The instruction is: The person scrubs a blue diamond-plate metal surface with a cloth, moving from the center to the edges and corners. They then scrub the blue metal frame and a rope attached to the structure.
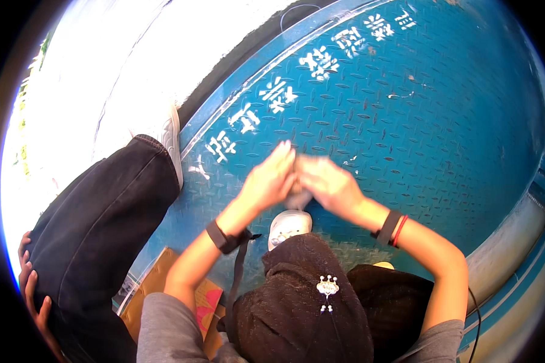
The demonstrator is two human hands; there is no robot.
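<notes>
Over the blue tread-plate floor [436, 133], head view: left hand [267, 178] and right hand [332, 186] meet — left fingers close together, pointing away from the body; right ones blurred; whether either pinches, cannot tell. Small greyish blur [298, 199] between the hands, beyond the white shoe [290, 225]; direction and long axis unreadable — motion. White painted characters [277, 95] run diagonally along the floor's edge.

Your short sleeves [168, 331] are grey. Behind your fingers [283, 152] sit dark wristbands [223, 238], a red cord [399, 230] beside the right one.
</notes>
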